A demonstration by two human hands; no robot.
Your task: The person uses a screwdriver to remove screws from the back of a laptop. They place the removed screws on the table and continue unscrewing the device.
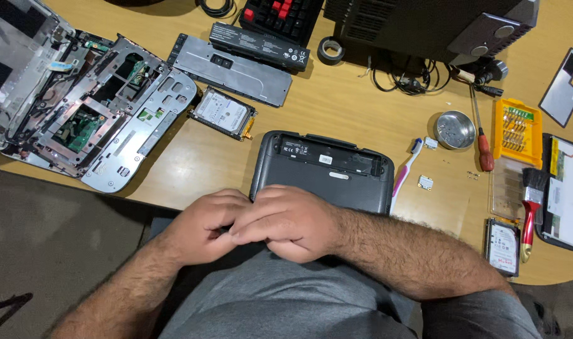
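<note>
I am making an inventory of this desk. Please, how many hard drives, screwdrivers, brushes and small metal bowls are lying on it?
Hard drives: 2 (one beside the opened laptop chassis, one at the right edge)
Screwdrivers: 1 (red handle)
Brushes: 2 (toothbrush, red-handled paintbrush)
Small metal bowls: 1
Total: 6

Dark grey laptop base (324,169), yellow bit case (518,132) (red-handled screwdriver (484,150) beside), tan table (337,107).
</note>
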